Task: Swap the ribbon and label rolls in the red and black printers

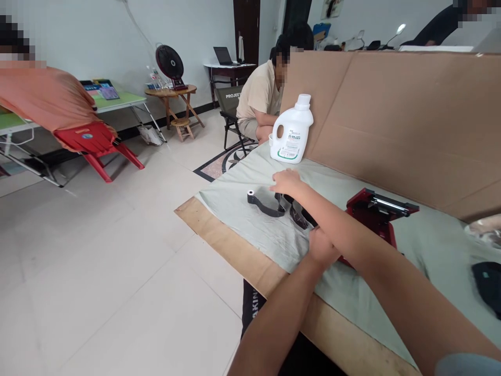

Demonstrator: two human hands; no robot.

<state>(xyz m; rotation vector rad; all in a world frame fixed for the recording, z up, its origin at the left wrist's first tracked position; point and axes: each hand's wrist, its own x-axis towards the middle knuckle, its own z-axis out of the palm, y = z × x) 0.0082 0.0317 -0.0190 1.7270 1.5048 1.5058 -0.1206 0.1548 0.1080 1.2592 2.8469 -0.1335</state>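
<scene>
My right hand [287, 180] reaches across the cloth-covered table, its forearm crossing over my left. Its fingers are slightly bent and apart, with nothing visible in them. Just below it lies a black ribbon [268, 210], unrolled in a curve from a small roll with a white core [250, 194]. More crumpled dark, shiny strip [299, 216] runs toward my left hand [323, 246]. That hand is closed, partly behind my right forearm; what it grips is hidden. Beside my forearms stands a red device [368, 209] with a shiny metal bar, partly covered by my right arm.
A white detergent jug [293, 130] stands at the table's far end. A cardboard panel [399, 125] rises along the far side. The wooden table edge [230, 261] is near me. At right are a dark item [487, 287] and clear plastic [485, 230]. Other people sit nearby.
</scene>
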